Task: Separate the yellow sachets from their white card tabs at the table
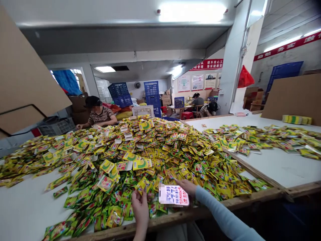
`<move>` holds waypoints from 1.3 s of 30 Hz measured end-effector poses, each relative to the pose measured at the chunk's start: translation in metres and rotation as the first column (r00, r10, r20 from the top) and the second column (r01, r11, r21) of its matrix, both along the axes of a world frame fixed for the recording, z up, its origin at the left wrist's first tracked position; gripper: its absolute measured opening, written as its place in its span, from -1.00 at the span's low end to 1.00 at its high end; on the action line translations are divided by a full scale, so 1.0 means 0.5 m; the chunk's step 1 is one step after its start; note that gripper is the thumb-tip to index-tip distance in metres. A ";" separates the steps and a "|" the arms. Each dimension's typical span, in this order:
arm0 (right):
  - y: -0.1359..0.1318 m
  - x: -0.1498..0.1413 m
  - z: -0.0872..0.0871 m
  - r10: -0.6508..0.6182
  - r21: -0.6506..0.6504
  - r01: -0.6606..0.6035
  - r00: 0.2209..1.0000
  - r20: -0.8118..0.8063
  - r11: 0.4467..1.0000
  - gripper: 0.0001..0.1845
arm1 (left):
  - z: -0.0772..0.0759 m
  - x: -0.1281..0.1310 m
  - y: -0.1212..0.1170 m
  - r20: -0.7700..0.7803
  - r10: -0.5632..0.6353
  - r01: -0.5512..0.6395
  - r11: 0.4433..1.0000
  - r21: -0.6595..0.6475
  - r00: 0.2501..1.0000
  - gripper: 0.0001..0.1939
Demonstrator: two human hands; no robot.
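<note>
Left hand (140, 209), fingers pinched together on a yellow-green sachet (141, 186) at the near edge of the sachet heap (130, 157). Right hand (187, 186), fingers apparently clamped on a printed white card (173, 195) over the pile. Heap spreads across the white bench (27, 207); co-worker (99, 113) sits far left.

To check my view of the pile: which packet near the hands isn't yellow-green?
The white packet with red print, just below the right hand. Unlike the yellow-green sachets heaped around it, it is white and larger.
</note>
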State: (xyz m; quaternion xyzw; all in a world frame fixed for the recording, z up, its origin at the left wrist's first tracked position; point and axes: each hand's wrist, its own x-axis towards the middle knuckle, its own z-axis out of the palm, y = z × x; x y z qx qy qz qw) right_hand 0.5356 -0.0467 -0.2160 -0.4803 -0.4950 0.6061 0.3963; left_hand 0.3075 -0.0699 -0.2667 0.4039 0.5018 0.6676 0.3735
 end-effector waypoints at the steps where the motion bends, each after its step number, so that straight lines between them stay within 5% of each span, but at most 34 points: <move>1: 0.002 -0.003 0.013 -0.020 0.055 0.019 0.999 0.032 0.998 -0.70 | 0.001 0.001 -0.003 -0.004 -0.021 0.021 1.000 0.002 1.000 -0.61; 3: -0.006 -0.015 0.036 -0.058 0.155 0.047 0.996 0.071 0.987 -0.79 | 0.002 0.007 -0.010 -0.009 -0.089 0.089 0.996 0.005 0.996 -0.61; 6: -0.041 -0.054 0.050 -0.059 0.252 0.038 0.995 0.079 0.967 -0.58 | 0.007 0.020 -0.029 -0.029 -0.227 0.227 0.974 0.006 0.974 -0.56; 12: -0.087 -0.133 0.014 0.149 0.179 -0.141 0.989 -0.028 0.974 -0.51 | 0.042 0.038 -0.048 -0.140 -0.518 0.519 0.854 -0.033 0.844 -0.62; 16: -0.070 -0.118 0.009 0.061 0.207 -0.029 0.987 -0.149 0.978 -0.50 | 0.073 0.043 -0.016 -0.217 -0.633 0.627 0.772 -0.105 0.743 -0.74; 19: -0.046 -0.054 0.024 -0.065 0.238 0.119 0.973 -0.224 0.964 -0.54 | 0.098 0.050 0.016 -0.392 -0.655 0.637 0.746 -0.195 0.647 -0.67; 20: -0.038 -0.024 0.028 -0.115 0.242 0.176 0.962 -0.246 0.954 -0.57 | 0.106 0.054 0.027 -0.514 -0.645 0.630 0.740 -0.234 0.566 -0.58; 22: -0.025 0.040 0.032 -0.202 0.233 0.270 0.939 -0.278 0.934 -0.61 | 0.118 0.066 0.050 -0.750 -0.599 0.634 0.703 -0.322 0.282 -0.34; 25: -0.014 0.116 0.023 -0.276 0.175 0.338 0.912 -0.305 0.925 -0.65 | 0.117 0.095 0.086 -0.826 -0.539 0.614 0.600 -0.513 -0.163 -0.06; 27: -0.012 0.138 0.010 -0.312 0.101 0.357 0.899 -0.306 0.929 -0.64 | 0.106 0.111 0.106 -0.772 -0.532 0.526 0.570 -0.631 -0.349 -0.07; 29: -0.012 0.139 -0.001 -0.342 0.022 0.363 0.895 -0.286 0.932 -0.60 | 0.097 0.116 0.120 -0.734 -0.516 0.472 0.563 -0.679 -0.440 -0.11; 31: -0.010 0.130 -0.006 -0.358 -0.033 0.363 0.897 -0.257 0.931 -0.57 | 0.099 0.107 0.127 -0.752 -0.494 0.523 0.541 -0.659 -0.436 -0.12; 36: 0.004 0.108 0.002 -0.427 -0.125 0.409 0.873 -0.234 0.904 -0.53 | 0.138 0.075 0.131 -0.823 -0.556 0.705 0.540 -0.460 -0.111 -0.63; 39: 0.011 0.108 0.007 -0.422 -0.116 0.406 0.880 -0.219 0.907 -0.50 | 0.158 0.068 0.136 -0.815 -0.580 0.719 0.562 -0.409 -0.009 -0.72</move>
